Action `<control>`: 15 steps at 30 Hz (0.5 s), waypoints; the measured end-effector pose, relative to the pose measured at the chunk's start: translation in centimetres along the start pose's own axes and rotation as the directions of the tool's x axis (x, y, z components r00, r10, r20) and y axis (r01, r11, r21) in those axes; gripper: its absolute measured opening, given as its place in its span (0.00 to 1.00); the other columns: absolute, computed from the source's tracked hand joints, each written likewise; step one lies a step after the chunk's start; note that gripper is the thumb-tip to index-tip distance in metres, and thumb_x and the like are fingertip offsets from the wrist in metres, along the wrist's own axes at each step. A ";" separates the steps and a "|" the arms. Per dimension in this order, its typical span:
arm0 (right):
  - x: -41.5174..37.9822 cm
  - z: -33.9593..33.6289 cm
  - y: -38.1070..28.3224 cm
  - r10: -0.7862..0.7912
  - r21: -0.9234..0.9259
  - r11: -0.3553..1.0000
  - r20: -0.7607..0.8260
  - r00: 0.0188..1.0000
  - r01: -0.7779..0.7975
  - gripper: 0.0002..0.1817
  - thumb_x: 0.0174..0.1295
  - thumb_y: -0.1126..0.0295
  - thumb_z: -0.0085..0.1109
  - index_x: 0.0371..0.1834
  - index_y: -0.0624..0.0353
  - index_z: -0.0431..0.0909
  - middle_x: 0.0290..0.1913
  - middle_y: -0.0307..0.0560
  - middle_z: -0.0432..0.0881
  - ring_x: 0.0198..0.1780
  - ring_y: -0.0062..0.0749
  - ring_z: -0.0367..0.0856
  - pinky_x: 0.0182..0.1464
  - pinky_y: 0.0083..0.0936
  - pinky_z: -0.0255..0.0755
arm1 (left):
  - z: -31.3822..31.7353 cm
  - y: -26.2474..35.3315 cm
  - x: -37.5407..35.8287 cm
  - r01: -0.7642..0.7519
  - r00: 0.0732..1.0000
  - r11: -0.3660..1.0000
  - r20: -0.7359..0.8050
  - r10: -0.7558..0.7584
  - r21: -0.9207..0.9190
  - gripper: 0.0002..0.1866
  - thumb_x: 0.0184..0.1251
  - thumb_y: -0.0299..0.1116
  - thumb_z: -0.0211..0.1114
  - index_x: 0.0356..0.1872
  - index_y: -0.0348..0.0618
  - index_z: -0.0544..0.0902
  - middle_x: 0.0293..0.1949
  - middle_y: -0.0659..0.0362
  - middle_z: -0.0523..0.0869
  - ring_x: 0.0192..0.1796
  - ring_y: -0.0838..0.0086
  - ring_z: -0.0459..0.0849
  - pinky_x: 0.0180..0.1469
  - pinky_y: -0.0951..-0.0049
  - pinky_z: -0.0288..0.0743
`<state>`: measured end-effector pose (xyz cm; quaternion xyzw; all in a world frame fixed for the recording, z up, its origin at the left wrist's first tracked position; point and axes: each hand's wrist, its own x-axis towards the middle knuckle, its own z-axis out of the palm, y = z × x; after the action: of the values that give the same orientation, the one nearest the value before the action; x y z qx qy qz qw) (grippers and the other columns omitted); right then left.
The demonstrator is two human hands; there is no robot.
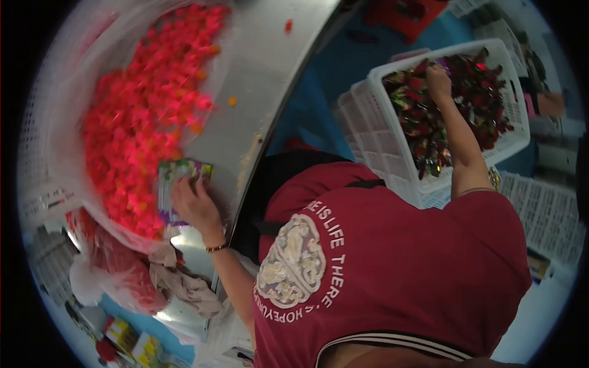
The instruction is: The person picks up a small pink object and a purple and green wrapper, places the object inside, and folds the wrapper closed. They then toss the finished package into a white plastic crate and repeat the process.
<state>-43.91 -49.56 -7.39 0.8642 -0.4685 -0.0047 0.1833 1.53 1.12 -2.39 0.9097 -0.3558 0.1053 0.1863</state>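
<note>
My left hand (195, 202), with a bracelet at the wrist, has its bent fingers and thumb on a flat green and purple printed packet (165, 187). This packet lies at the front edge of a heap of small, shiny pink-red and orange pieces (135, 129). My right arm reaches into a white plastic crate (383, 113) full of shiny dark red, brown and green wrapped items (423, 132). There my right hand (438, 81) is closed on top of them. A bit of purple shows beside its fingers; what it holds is mostly hidden.
The heap lies in clear plastic sheeting (61, 122) on a metal table (257, 55), with a few loose pieces nearby. A beige cloth (184, 285) hangs beside bagged red items (123, 264). A red stool (405, 18) and more white crates (540, 208) stand around. Another person's hand (551, 104) appears far right.
</note>
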 end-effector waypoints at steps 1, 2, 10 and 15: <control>0.7 0.4 -0.6 -0.001 0.011 1.000 0.059 0.998 0.000 0.05 0.60 0.73 0.50 0.35 0.58 0.77 0.39 0.54 0.81 0.41 0.55 0.83 0.40 0.48 0.78 | -0.3 0.3 0.3 0.013 1.000 1.000 0.008 -0.013 -0.001 0.12 0.57 0.27 0.67 0.43 0.38 0.80 0.48 0.51 0.81 0.52 0.53 0.77 0.55 0.58 0.70; 1.3 0.0 -1.5 -0.007 0.025 1.000 0.091 0.996 0.005 0.05 0.60 0.73 0.51 0.35 0.58 0.77 0.39 0.54 0.82 0.41 0.55 0.83 0.40 0.48 0.78 | -0.5 0.7 0.5 0.022 1.000 1.000 0.016 -0.022 -0.004 0.10 0.56 0.26 0.67 0.40 0.39 0.80 0.46 0.52 0.82 0.51 0.54 0.77 0.54 0.58 0.70; 4.2 -16.9 -23.3 -0.313 0.730 0.486 -0.369 0.875 0.481 0.07 0.63 0.71 0.59 0.39 0.64 0.80 0.38 0.51 0.84 0.39 0.46 0.83 0.41 0.33 0.76 | 0.7 0.5 0.8 0.025 0.995 0.999 -0.099 -0.022 0.029 0.03 0.58 0.23 0.63 0.33 0.37 0.80 0.44 0.53 0.82 0.47 0.57 0.78 0.50 0.61 0.73; 4.4 -20.9 -39.1 -0.478 0.778 0.350 -0.331 0.814 0.522 0.13 0.61 0.62 0.61 0.33 0.63 0.83 0.31 0.51 0.83 0.36 0.44 0.81 0.44 0.35 0.73 | 1.5 1.1 1.0 0.046 0.991 0.996 -0.128 -0.037 0.072 0.04 0.58 0.24 0.61 0.34 0.37 0.78 0.43 0.52 0.81 0.48 0.55 0.78 0.50 0.63 0.76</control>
<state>-6.07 -27.30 0.21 0.9408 -0.1198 0.1858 -0.2568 1.54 -0.87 -3.12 0.9147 -0.3202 0.1719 0.1765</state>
